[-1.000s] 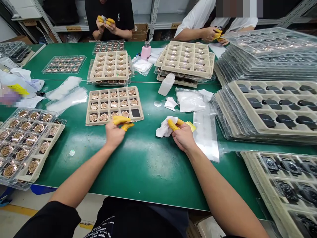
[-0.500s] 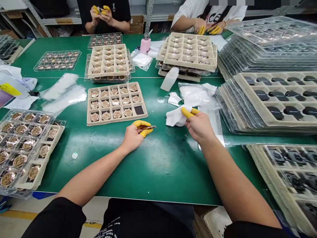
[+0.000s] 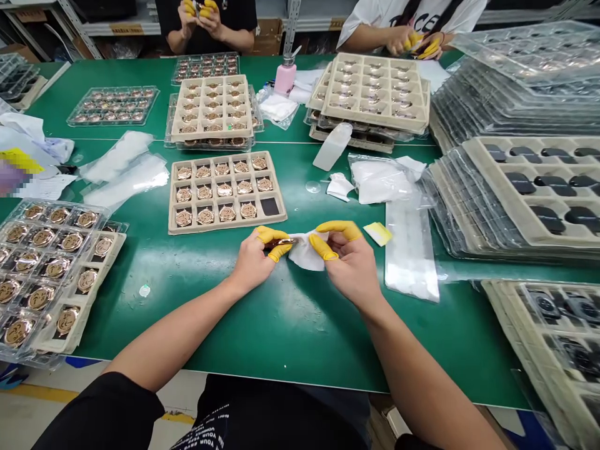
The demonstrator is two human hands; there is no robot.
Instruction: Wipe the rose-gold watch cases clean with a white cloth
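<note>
Between the yellow-cotted thumb and forefinger of my left hand (image 3: 257, 255) is a watch case (image 3: 285, 241), seen edge-on. My right hand (image 3: 347, 259), also with yellow finger cots, pinches a white cloth (image 3: 307, 253) whose left part touches the case. Both hands are close together above the green table. Just beyond them lies a beige tray (image 3: 234, 220) of gold-toned watch cases, with its front right compartment holding no case. A small yellow and white piece (image 3: 377, 234) rests right of my right hand.
Trays of watch cases (image 3: 56, 240) stand at the left. Tall stacks of trays (image 3: 450, 206) rise at the right. Plastic sleeves (image 3: 407, 250), a white block (image 3: 332, 147) and a pink bottle (image 3: 285, 78) lie or stand farther back. Two people (image 3: 206, 25) work across the table.
My right hand has moved left with the cloth, bringing it against the watch case. The yellow and white piece now shows on the table. My left hand has stayed nearly in place.
</note>
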